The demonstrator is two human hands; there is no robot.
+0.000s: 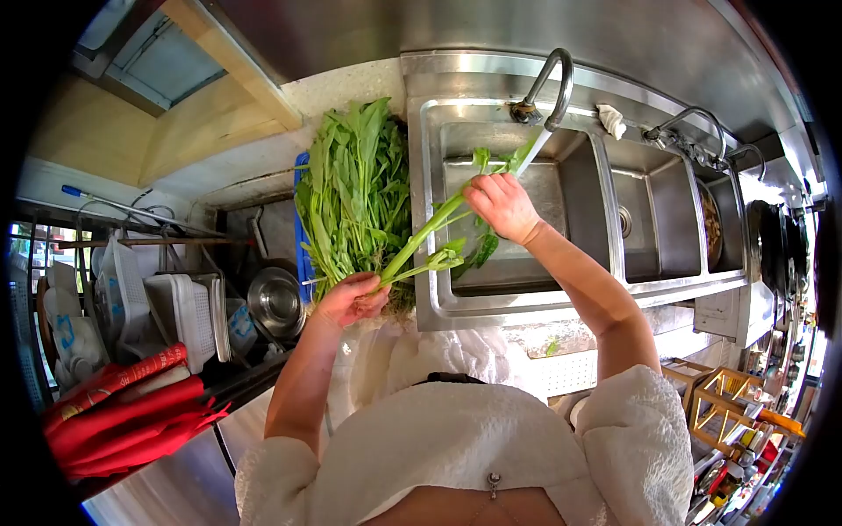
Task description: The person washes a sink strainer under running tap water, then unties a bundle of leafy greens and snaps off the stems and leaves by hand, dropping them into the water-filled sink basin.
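Stalks of leafy greens [427, 230] stretch between my two hands, over the left rim of the sink. My left hand [353, 299] is closed round their lower ends, beside the crate. Farther up, my right hand [503, 207] grips the same stalks above the left sink basin [526, 263]. Some leaves hang below my right hand into the basin. A large heap of leafy greens [360, 188] fills a blue crate [303, 230] left of the sink. From the curved faucet [561, 74], a pale stream that looks like water runs down behind my right hand.
Two more basins, the middle one [636, 219] among them, lie to the right. A crumpled white cloth [611, 121] rests on the sink's back ledge. Metal bowls [276, 301], white plastic baskets [182, 307] and red bags [132, 421] crowd the left side.
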